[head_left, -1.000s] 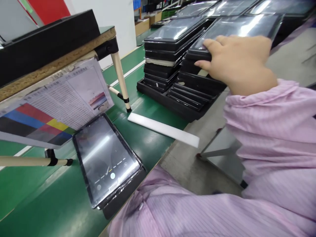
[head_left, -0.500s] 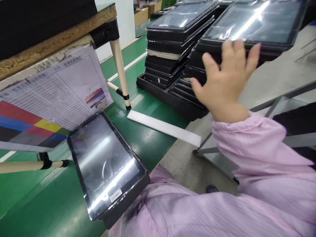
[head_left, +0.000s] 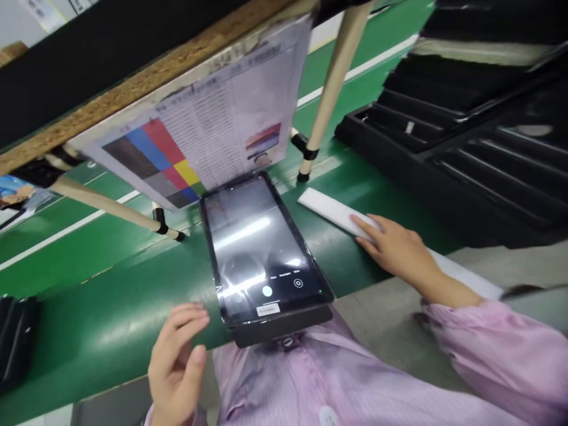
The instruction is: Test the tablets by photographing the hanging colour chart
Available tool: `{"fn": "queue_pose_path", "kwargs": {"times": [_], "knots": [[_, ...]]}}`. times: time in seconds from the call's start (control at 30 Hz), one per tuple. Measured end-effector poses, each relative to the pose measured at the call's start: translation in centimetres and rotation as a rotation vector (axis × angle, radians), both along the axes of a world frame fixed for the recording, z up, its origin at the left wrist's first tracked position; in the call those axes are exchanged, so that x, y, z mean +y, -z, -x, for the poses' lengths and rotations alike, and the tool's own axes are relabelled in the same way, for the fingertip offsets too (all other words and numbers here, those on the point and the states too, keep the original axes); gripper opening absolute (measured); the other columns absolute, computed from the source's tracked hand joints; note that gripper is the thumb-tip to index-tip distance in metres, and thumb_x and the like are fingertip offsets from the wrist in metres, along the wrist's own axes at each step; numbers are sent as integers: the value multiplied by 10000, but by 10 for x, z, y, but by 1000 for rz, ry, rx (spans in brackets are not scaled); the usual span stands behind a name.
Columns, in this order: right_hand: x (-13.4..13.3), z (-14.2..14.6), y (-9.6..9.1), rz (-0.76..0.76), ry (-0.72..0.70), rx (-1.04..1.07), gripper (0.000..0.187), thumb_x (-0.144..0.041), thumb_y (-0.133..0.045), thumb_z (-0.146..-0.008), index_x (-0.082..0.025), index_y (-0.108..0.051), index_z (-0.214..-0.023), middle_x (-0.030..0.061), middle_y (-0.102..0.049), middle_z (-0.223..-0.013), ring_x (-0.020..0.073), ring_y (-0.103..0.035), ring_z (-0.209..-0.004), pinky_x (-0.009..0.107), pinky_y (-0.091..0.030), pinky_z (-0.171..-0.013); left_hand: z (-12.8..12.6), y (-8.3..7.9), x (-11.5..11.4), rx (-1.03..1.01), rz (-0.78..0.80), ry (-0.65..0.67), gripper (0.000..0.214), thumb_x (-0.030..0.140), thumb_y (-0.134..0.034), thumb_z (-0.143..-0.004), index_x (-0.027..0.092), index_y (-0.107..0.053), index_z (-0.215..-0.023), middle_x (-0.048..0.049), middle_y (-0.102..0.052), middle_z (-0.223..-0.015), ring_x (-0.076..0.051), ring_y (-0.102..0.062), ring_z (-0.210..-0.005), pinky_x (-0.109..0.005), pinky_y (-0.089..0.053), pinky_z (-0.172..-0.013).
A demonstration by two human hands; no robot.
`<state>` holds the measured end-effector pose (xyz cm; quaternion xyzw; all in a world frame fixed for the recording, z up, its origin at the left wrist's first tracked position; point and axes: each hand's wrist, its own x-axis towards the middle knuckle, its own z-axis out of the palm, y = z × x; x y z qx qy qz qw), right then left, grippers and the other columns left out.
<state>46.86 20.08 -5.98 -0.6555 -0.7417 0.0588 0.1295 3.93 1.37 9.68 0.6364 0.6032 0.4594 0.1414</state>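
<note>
A tablet (head_left: pixel 266 242) with a lit camera screen and a small white label lies face up on a black tray (head_left: pixel 284 328), which sticks out over the bench's near edge against the pink smock. My right hand (head_left: pixel 399 251) is on a long white strip (head_left: pixel 331 210) to the right of the tablet, its fingers closed across the strip and covering the middle. My left hand (head_left: pixel 177 361) hovers just left of the tablet's lower corner. Its fingers are loosely bent and apart from the thumb, and it holds nothing.
A raised shelf (head_left: pixel 146 89) on cream pipe legs (head_left: pixel 332 89) stands behind the tablet, with a printed colour chart (head_left: pixel 213 118) hanging from it. Stacked black trays (head_left: pixel 444 89) fill the right side. More black trays (head_left: pixel 15 337) sit at far left on the green bench (head_left: pixel 110 319).
My right hand has come down from the tray stacks onto the white strip. My left hand has come into view. The camera has turned left, and camera controls now show on the tablet.
</note>
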Motion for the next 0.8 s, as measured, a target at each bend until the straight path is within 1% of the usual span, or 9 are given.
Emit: {"fn": "queue_pose_path", "kwargs": {"times": [0.07, 0.13, 0.2, 0.3, 0.37, 0.43, 0.53, 0.63, 0.8], "knots": [[4, -2, -4, 12, 35, 41, 633, -588, -335, -925, -394, -429, -1520, 221, -491, -1482, 480, -510, -1317, 664, -461, -944, -5, 2, 9, -65, 22, 16, 281, 300, -643, -909, 310, -729, -1176, -89, -668, -1249, -293, -620, -1207, -479, -541, -1011], [3, 10, -18, 3, 113, 141, 724, -635, -414, -889, -313, -425, -1537, 253, -390, -1552, 492, -423, -1402, 671, -410, -1030, -11, 8, 22, -202, 92, 17, 397, 366, -645, -929, 305, -657, -1321, -104, -574, -1449, -307, -520, -1371, -472, -475, -1110], [-1, 37, -42, 5, 135, 390, 818, -665, -509, -859, -273, -382, -1566, 229, -317, -1609, 422, -343, -1486, 590, -360, -1144, -19, 17, 37, -419, 180, 39, 534, 481, -597, -956, 310, -536, -1458, -94, -464, -1579, -300, -410, -1474, -463, -382, -1197], [-10, 92, -86, 254, -113, 1050, 812, -707, -448, -908, -307, -294, -1598, 103, -277, -1664, 291, -371, -1501, 474, -339, -1217, -32, 29, 62, -765, 289, 59, 606, 623, -464, -976, 322, -473, -1502, -57, -393, -1632, -269, -360, -1507, -446, -316, -1238], [-13, 128, -114, 424, -187, 1302, 780, -777, -323, -917, -369, -305, -1582, 15, -327, -1651, 253, -364, -1507, 476, -337, -1229, -37, 33, 76, -900, 331, 39, 638, 673, -432, -965, 341, -452, -1510, -27, -351, -1655, -259, -332, -1521, -455, -294, -1248], [-13, 157, -135, 513, -193, 1415, 729, -755, -284, -939, -370, -370, -1552, -19, -403, -1611, 241, -387, -1495, 477, -375, -1216, -41, 34, 86, -952, 338, 30, 662, 698, -427, -954, 364, -418, -1525, 6, -297, -1678, -251, -294, -1538, -460, -258, -1262], [-11, 182, -153, 561, -182, 1531, 571, -611, -368, -977, -414, -420, -1510, -67, -510, -1529, 221, -455, -1451, 452, -456, -1163, -45, 32, 93, -956, 309, 91, 652, 698, -392, -965, 398, -372, -1543, 47, -259, -1689, -230, -222, -1562, -444, -207, -1278], [-12, 191, -158, 550, -219, 1604, 502, -510, -400, -990, -398, -457, -1477, -78, -542, -1500, 205, -468, -1440, 438, -468, -1149, -49, 31, 93, -913, 215, 159, 611, 663, -407, -979, 391, -400, -1526, 58, -257, -1690, -215, -172, -1575, -416, -170, -1285], [-22, 193, -161, 543, -270, 1629, 489, -438, -468, -969, -310, -513, -1438, -26, -513, -1532, 223, -454, -1452, 446, -430, -1181, -48, 32, 85, -840, 114, 182, 639, 674, -532, -925, 354, -427, -1468, 6, -305, -1667, -259, -240, -1554, -444, -220, -1267]]}}
